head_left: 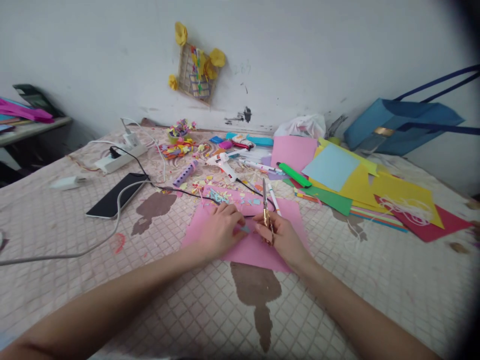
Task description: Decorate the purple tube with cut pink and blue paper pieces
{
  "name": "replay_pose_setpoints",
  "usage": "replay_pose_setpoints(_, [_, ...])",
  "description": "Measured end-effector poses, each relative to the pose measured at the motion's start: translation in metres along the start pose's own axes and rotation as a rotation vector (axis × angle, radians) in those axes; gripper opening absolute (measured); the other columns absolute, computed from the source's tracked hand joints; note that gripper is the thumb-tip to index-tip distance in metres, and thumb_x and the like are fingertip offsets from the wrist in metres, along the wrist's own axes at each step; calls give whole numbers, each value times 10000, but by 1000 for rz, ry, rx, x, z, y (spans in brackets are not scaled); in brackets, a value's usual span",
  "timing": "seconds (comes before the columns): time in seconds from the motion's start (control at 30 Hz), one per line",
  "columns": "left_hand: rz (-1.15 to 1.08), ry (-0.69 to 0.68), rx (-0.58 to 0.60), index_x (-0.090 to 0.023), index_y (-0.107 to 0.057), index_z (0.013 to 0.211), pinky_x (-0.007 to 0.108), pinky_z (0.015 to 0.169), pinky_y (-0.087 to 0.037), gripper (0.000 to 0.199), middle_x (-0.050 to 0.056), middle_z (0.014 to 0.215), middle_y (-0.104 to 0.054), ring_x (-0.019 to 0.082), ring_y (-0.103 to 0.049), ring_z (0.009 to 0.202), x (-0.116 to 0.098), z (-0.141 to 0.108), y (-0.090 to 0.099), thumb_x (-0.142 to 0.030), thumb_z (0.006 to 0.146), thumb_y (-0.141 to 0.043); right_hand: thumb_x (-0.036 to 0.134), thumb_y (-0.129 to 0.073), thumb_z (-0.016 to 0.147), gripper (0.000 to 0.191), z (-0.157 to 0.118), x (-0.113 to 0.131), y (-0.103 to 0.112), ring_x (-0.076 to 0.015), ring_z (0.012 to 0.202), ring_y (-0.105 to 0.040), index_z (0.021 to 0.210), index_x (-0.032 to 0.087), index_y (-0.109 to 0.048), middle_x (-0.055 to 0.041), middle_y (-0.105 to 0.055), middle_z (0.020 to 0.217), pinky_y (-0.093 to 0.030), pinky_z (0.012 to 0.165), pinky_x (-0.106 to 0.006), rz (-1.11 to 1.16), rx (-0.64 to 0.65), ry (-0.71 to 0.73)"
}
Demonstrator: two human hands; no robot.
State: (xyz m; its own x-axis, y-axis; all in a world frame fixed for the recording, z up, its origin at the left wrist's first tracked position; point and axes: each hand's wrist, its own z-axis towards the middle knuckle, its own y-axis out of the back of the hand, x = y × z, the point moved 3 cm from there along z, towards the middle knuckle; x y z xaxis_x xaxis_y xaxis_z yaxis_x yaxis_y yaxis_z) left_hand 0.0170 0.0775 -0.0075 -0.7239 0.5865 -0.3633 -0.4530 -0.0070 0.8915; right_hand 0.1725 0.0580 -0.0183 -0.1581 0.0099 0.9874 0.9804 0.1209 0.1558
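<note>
My right hand is closed round gold-handled scissors, whose blades point up and away from me. To its left, my left hand has its fingers curled over a small light blue piece of paper, mostly hidden at the fingertips. Both hands are over a pink sheet of paper on the table. A white pen lies just past the scissors. Small blue paper clippings are scattered beyond my left hand.
Past the sheet lie a white glue gun, a green marker and a purple tube. Coloured paper is stacked at right. A black phone, cables and a power strip are at left. A blue bag stands back right.
</note>
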Motion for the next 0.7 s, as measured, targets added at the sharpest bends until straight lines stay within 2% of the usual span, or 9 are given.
replay_pose_setpoints(0.2, [-108, -1, -21, -192, -595, 754, 334, 788, -384, 84, 20, 859, -597, 202, -495, 893, 4, 1, -3, -226, 695, -645, 315, -585, 725, 209, 0, 0, 0, -103, 561, -450, 879, 178, -549, 20, -518, 688, -351, 508, -231, 0, -9, 18])
replay_pose_setpoints(0.33, [-188, 31, -23, -193, -584, 726, 293, 726, -403, 41, 2, 749, -598, 171, -526, 800, 4, 0, -5, -165, 703, -602, 295, -582, 735, 203, 0, -1, 1, -109, 581, -465, 898, 179, -548, 20, -520, 691, -367, 526, -235, -10, -11, 48])
replay_pose_setpoints(0.53, [-516, 155, -28, -175, -550, 760, 219, 603, -400, 49, -19, 725, -596, 110, -542, 681, 0, -3, 4, -191, 723, -579, 247, -618, 692, 269, 0, 0, -1, -152, 740, -542, 939, 181, -536, -27, -594, 849, -421, 657, -273, -19, 17, 74])
replay_pose_setpoints(0.63, [-586, 178, -5, -165, -534, 754, 211, 562, -378, 67, -24, 701, -583, 96, -512, 624, -4, -4, 9, -210, 729, -577, 222, -591, 695, 253, 0, -1, -2, -132, 688, -530, 937, 183, -531, -3, -574, 789, -413, 629, -259, 44, 59, 26])
replay_pose_setpoints(0.7, [-612, 146, 30, -163, -548, 793, 214, 560, -374, 61, -17, 720, -588, 95, -504, 624, -7, -4, 12, -206, 750, -551, 209, -575, 696, 230, -1, -2, -2, -117, 650, -508, 921, 184, -533, 11, -558, 760, -399, 607, -249, 79, 68, -2])
